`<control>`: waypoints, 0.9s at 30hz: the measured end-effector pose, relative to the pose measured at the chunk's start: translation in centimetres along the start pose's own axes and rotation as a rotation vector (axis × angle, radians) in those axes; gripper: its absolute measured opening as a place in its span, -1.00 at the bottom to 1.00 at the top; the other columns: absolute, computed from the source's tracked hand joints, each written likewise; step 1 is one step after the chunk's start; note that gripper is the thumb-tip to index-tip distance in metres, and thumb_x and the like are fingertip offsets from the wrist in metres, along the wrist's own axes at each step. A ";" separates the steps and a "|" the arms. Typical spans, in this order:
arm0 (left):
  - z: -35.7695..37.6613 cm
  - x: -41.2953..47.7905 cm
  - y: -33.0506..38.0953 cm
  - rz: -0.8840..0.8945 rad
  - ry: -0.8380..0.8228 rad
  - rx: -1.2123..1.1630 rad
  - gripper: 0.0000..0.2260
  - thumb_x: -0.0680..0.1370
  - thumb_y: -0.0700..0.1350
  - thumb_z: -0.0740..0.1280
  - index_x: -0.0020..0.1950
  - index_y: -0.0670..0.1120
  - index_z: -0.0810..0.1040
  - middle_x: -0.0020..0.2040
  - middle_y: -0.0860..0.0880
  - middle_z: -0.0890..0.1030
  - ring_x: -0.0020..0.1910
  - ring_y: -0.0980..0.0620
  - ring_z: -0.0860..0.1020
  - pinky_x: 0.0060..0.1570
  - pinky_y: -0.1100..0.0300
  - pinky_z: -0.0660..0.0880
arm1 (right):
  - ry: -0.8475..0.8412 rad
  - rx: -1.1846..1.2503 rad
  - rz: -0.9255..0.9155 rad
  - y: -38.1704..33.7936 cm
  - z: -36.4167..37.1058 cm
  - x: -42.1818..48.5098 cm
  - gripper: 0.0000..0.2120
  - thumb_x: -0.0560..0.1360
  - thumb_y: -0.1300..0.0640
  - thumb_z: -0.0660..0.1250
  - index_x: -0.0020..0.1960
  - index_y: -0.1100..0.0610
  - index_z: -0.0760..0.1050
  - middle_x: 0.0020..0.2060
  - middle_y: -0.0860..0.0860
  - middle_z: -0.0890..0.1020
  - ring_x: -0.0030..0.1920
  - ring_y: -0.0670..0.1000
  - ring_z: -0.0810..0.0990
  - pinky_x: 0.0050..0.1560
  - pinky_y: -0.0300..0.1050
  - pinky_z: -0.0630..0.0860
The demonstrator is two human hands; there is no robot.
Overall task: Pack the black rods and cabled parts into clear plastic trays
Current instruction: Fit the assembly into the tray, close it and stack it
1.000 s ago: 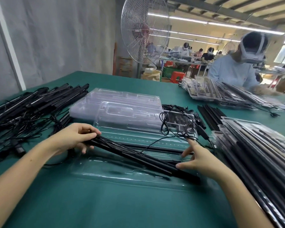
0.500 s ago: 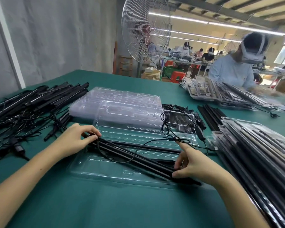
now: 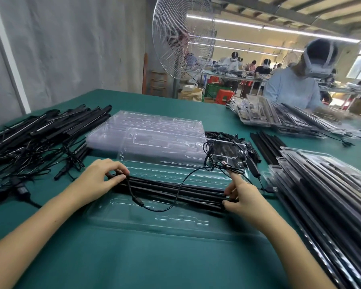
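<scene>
Bundle of black rods lies across the open clear tray, long axis left-to-right and close to parallel with the tray's own length, slightly skewed: left end sits a bit farther from the person, right end a bit nearer. Left hand has its fingers curled over the left end, pinching it. Right hand grips the right end with thumb and lower fingers, while its index finger sticks out straight toward the tied part of the cable; can't tell if it actually touches. One hand per end, so neither is nearer and both are on the part. The bundle sits over the far half of the tray, and the near half shows bare moulded pockets. A cable loop with an inline plug hangs off the rods onto the near half. My read: seating turns on squaring that skew to the tray's long channel, then pushing straight down. Risk is the loose loop getting trapped under the rods. Whether the rods are already in a channel is hidden by the bundle.
</scene>
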State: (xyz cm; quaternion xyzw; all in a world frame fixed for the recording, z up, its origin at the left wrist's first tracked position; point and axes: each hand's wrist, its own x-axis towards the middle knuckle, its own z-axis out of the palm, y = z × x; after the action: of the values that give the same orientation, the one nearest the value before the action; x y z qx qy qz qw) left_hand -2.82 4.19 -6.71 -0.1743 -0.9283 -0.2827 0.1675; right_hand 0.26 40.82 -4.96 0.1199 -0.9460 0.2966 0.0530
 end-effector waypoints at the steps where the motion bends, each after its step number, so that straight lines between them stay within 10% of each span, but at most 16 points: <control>1: 0.0 0.0 0.0 0.006 -0.010 0.007 -0.72 0.49 -0.14 0.41 -0.14 0.29 0.50 -0.11 0.17 0.58 -0.13 0.20 0.45 -0.15 0.36 0.32 | 0.014 0.002 0.003 0.2 0.2 0.1 -0.31 0.41 0.25 0.39 0.46 0.04 0.20 -0.19 -0.11 0.50 -0.22 -0.22 0.46 -0.21 -0.50 0.36; 18: -0.6 -0.2 -0.2 -0.012 -0.205 0.067 -0.84 0.34 0.32 0.21 -0.12 0.39 0.48 -0.09 0.27 0.51 -0.06 0.25 0.44 0.00 0.21 0.39 | 0.094 0.096 0.129 1.1 0.3 -0.1 -0.42 0.41 0.10 0.47 0.37 0.09 0.35 -0.17 -0.15 0.61 -0.14 -0.11 0.57 -0.09 -0.26 0.45; 27: -0.7 -0.2 0.8 0.010 -0.191 0.048 -0.72 0.46 0.00 0.43 -0.01 0.34 0.42 -0.01 0.24 0.51 -0.03 0.29 0.43 0.04 0.25 0.37 | -0.018 0.049 0.131 0.8 0.3 -0.6 -0.16 0.31 -0.12 0.51 0.47 -0.06 0.20 -0.02 -0.15 0.52 0.02 -0.14 0.47 0.04 -0.27 0.31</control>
State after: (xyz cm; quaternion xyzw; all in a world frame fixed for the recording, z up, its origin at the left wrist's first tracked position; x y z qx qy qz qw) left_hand -2.15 4.35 -5.93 -0.2010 -0.9456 -0.2418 0.0839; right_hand 0.61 41.39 -5.74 0.0618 -0.9447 0.3215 0.0220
